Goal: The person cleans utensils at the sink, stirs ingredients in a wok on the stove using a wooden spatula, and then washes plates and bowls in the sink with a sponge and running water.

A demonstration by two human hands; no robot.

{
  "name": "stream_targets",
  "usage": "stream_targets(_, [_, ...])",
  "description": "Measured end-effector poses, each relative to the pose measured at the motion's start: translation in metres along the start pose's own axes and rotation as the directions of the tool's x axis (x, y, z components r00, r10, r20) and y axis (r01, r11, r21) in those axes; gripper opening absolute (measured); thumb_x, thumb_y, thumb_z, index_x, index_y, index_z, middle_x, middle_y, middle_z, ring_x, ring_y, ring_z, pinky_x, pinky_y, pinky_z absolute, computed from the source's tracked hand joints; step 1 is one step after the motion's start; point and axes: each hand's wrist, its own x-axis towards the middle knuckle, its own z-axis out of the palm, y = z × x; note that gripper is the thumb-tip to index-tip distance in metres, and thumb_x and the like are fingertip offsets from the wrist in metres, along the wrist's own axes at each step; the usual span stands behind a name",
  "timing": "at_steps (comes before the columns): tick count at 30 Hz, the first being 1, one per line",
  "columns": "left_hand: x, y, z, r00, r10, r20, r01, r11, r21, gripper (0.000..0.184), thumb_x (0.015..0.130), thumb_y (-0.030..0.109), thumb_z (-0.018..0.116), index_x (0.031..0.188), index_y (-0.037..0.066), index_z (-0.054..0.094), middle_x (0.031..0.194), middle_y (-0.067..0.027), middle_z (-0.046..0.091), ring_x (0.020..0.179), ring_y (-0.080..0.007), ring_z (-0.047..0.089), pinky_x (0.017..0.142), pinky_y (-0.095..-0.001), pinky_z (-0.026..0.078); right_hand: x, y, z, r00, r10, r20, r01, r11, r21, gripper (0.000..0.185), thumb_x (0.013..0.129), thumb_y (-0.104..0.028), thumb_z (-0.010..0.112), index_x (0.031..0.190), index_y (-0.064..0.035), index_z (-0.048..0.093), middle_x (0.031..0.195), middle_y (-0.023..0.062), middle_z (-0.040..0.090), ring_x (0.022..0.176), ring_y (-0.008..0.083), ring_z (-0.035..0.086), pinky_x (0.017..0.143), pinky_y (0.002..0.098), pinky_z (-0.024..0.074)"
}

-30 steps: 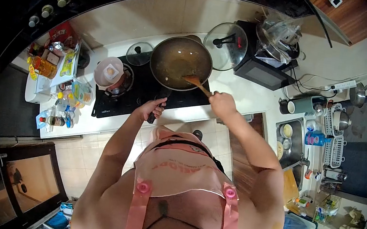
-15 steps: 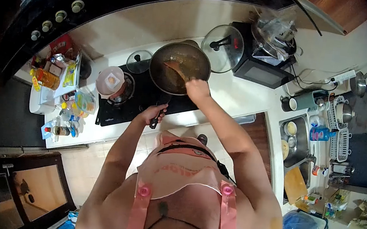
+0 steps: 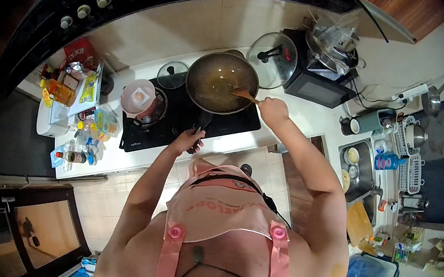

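Note:
A dark wok (image 3: pixel 221 91) with a brownish, oily bottom and a few small bits in it stands on the black stove (image 3: pixel 174 115). My left hand (image 3: pixel 188 141) is closed around the wok's black handle. With my right hand (image 3: pixel 273 113) I grip a wooden spatula (image 3: pixel 245 94), whose blade rests inside the wok at its right side. Left of the wok, a pink pot (image 3: pixel 138 98) holding a pale square item with something small on it sits on the other burner.
A small glass lid (image 3: pixel 172 75) lies behind the stove's left part. A large glass lid (image 3: pixel 271 61) leans by the microwave (image 3: pixel 318 87). Bottles (image 3: pixel 60 92) crowd the left counter. At the right is a sink (image 3: pixel 357 176) with bowls.
The spatula and my right hand went left across the wok, then back to its right side. My left hand has stayed on the handle. The camera view has shifted slightly.

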Motion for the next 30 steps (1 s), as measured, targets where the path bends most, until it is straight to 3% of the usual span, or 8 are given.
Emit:
stream_targets(6, [-0.024,0.006,0.001,1.0,0.004,0.006,-0.004,0.998,0.059,0.047,0.096,0.051,0.058,0.109,0.006,0.062,0.082,-0.0026,0.067,0.068,-0.0109,0.061,0.061,-0.0287,0.053,-0.03,-0.035,0.008,0.994,0.106,0.024,-0.108,0.942,0.319,0.019,0.086,-0.019,0.06,0.09,-0.0076,0.074,0.088,0.0162,0.072,0.086,0.0355,0.071,0.076,0.0467,0.0575])
stream_targets(9, [-0.018,-0.011,0.0,0.999,-0.007,-0.032,0.01,0.997,0.076,0.048,0.096,0.055,0.056,0.111,0.01,0.063,0.083,-0.0017,0.067,0.069,-0.0096,0.061,0.063,-0.0289,0.054,-0.027,-0.064,0.014,0.978,0.208,-0.031,-0.159,0.826,0.541,0.022,0.09,-0.028,0.061,0.099,-0.015,0.076,0.089,0.0158,0.072,0.084,0.0375,0.07,0.078,0.0482,0.0568])
stream_targets(12, [-0.015,-0.025,-0.006,1.0,0.024,-0.002,-0.024,0.999,0.046,0.046,0.097,0.055,0.055,0.111,0.012,0.063,0.084,-0.0015,0.067,0.07,-0.0095,0.061,0.062,-0.0287,0.052,-0.007,-0.083,0.046,0.92,0.372,-0.124,-0.147,0.621,0.77,0.023,0.09,-0.031,0.063,0.099,-0.0139,0.076,0.085,0.0167,0.071,0.079,0.0386,0.069,0.075,0.047,0.0564])
stream_targets(14, [-0.018,-0.029,-0.006,1.0,0.012,-0.011,-0.012,1.0,-0.008,0.047,0.097,0.056,0.055,0.111,0.012,0.064,0.083,-0.0014,0.067,0.07,-0.0103,0.06,0.063,-0.0292,0.051,0.01,-0.09,0.064,0.859,0.511,0.042,-0.22,0.293,0.93,0.026,0.088,-0.032,0.068,0.088,-0.0064,0.075,0.074,0.0184,0.069,0.072,0.0345,0.069,0.067,0.0431,0.0535])
stream_targets(18, [-0.03,-0.048,-0.01,0.996,-0.024,0.091,0.049,0.958,-0.281,0.067,0.094,0.07,0.045,0.111,0.008,0.064,0.084,-0.0034,0.066,0.069,-0.0111,0.06,0.063,-0.0268,0.048,0.029,-0.084,0.102,0.784,0.536,0.314,-0.383,0.019,0.924,0.034,0.09,-0.036,0.068,0.089,-0.0029,0.075,0.079,0.0149,0.072,0.07,0.0246,0.066,0.068,0.036,0.0518])
stream_targets(22, [-0.034,-0.092,-0.008,0.989,-0.093,0.114,0.138,0.847,-0.513,0.07,0.093,0.076,0.035,0.093,0.012,0.063,0.082,-0.0024,0.065,0.074,-0.0152,0.061,0.065,-0.0291,0.047,0.024,-0.067,0.123,0.711,0.571,0.412,-0.5,-0.002,0.866,0.043,0.087,-0.043,0.071,0.089,-0.0008,0.075,0.089,0.0149,0.074,0.081,0.0267,0.069,0.075,0.0379,0.0534])
stream_targets(25, [-0.041,-0.125,0.011,0.979,-0.193,0.061,0.201,0.883,-0.425,0.068,0.091,0.079,0.031,0.075,0.017,0.054,0.078,-0.0004,0.062,0.073,-0.0151,0.058,0.068,-0.0336,0.045,0.003,-0.054,0.157,0.694,0.597,0.403,-0.456,-0.069,0.887,0.044,0.083,-0.045,0.075,0.093,-0.002,0.072,0.09,0.0141,0.071,0.084,0.0247,0.066,0.077,0.0352,0.0526])
stream_targets(30, [-0.03,-0.15,0.082,0.962,-0.275,0.012,0.273,0.949,-0.16,0.059,0.096,0.068,0.043,0.089,0.013,0.062,0.08,-0.0013,0.062,0.068,-0.0136,0.056,0.059,-0.029,0.044,-0.107,-0.003,0.14,0.701,0.549,0.456,-0.233,-0.429,0.873,0.039,0.085,-0.04,0.076,0.098,-0.0029,0.072,0.093,0.0099,0.071,0.085,0.0194,0.065,0.077,0.034,0.0519])
